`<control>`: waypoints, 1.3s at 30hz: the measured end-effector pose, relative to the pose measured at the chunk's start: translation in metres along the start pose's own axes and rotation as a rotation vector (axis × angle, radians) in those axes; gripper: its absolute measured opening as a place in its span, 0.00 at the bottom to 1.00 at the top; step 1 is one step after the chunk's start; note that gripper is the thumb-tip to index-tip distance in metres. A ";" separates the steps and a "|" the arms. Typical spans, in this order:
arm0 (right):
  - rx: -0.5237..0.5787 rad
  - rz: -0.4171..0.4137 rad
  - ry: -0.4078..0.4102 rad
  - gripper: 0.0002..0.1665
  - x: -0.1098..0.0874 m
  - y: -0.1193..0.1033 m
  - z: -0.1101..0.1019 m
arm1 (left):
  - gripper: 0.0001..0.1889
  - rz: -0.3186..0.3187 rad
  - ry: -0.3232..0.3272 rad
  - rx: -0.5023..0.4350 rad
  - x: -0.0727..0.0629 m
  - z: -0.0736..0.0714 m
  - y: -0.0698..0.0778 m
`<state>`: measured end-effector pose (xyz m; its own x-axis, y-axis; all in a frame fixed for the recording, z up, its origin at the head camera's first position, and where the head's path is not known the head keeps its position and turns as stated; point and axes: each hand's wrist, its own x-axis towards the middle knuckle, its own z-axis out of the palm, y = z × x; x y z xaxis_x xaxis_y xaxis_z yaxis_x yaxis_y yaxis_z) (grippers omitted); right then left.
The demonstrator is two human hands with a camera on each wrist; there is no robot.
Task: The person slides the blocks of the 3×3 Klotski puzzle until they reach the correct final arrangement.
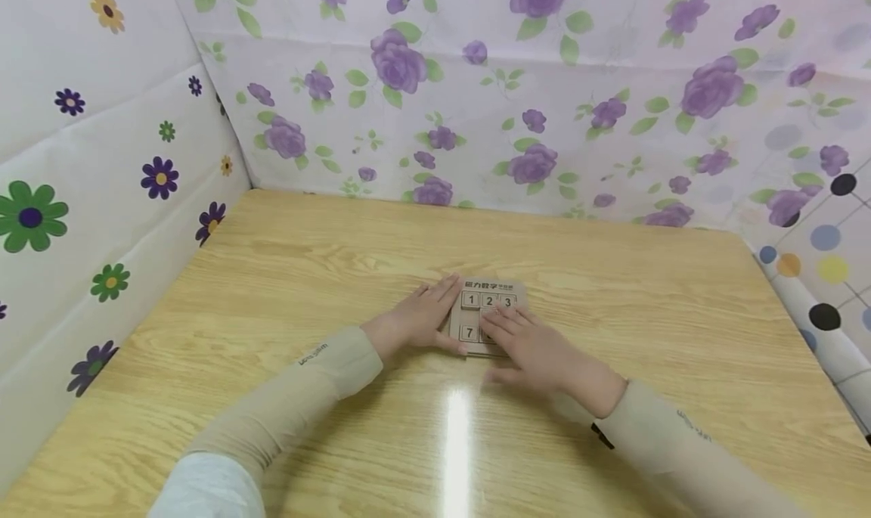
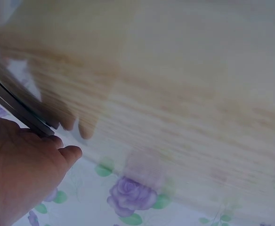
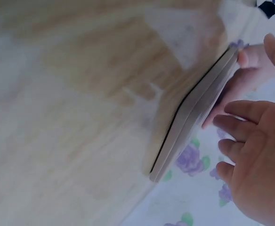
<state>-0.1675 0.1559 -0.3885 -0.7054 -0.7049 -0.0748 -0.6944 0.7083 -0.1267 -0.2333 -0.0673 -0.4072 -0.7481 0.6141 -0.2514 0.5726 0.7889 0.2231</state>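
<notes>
A flat number sliding puzzle [image 1: 491, 284] lies on the table, with Chinese characters along its top edge. Tiles 1, 2, 3 and 7 can be read, and a gap shows above the 7. At the puzzle's left side, my left hand [image 1: 423, 314] holds the frame, its thumb near the lower left corner and its fingers along the upper left edge. My right hand [image 1: 537, 349] lies over the puzzle's right part, its extended fingertips on the middle tiles, hiding several others. In the right wrist view the puzzle's side edge [image 3: 194, 110] shows beside the right hand [image 3: 260, 146].
The wood-grain table [image 1: 327, 253] is glossy and reflects light in front of the puzzle. A floral cloth [image 1: 469, 102] hangs behind its far edge, with a flower-patterned sheet [image 1: 129, 140] on the left and a dotted one [image 1: 826, 276] on the right.
</notes>
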 end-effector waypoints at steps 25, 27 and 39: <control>0.080 -0.004 -0.033 0.49 0.015 0.002 -0.001 | 0.63 -0.003 -0.014 -0.002 0.000 -0.001 -0.001; 0.096 0.013 -0.024 0.48 0.011 0.005 -0.001 | 0.63 -0.003 -0.014 0.002 0.000 -0.001 -0.001; 0.102 0.067 0.006 0.42 -0.016 0.021 -0.008 | 0.63 -0.011 -0.010 -0.006 0.000 -0.001 -0.001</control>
<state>-0.1719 0.1825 -0.3817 -0.7506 -0.6558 -0.0809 -0.6280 0.7460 -0.2214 -0.2346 -0.0681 -0.4070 -0.7509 0.6059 -0.2628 0.5625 0.7952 0.2263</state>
